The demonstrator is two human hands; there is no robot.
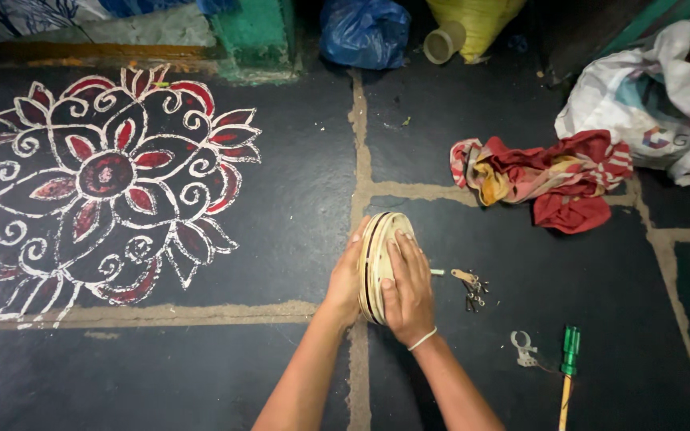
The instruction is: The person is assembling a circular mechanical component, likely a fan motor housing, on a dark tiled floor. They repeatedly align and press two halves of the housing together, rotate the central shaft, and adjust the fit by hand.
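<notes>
Dark stone floor (pixel 281 207), painted floral design (pixel 105 175). Pale round disc-shaped object (pixel 377 247), upright on edge, pressed between left hand (pixel 346 275) and right hand (pixel 409 291); fingers flat, extended.

Dark stone floor (pixel 281 207) beneath you, with pale seams between the slabs.

On it you see a painted red-and-white flower pattern (pixel 105 179), a crumpled red cloth (pixel 557 179), a bunch of keys (pixel 471 289), a green-handled tool (pixel 569 363), a white sack (pixel 664 104) and a blue bag (pixel 363 32).
</notes>
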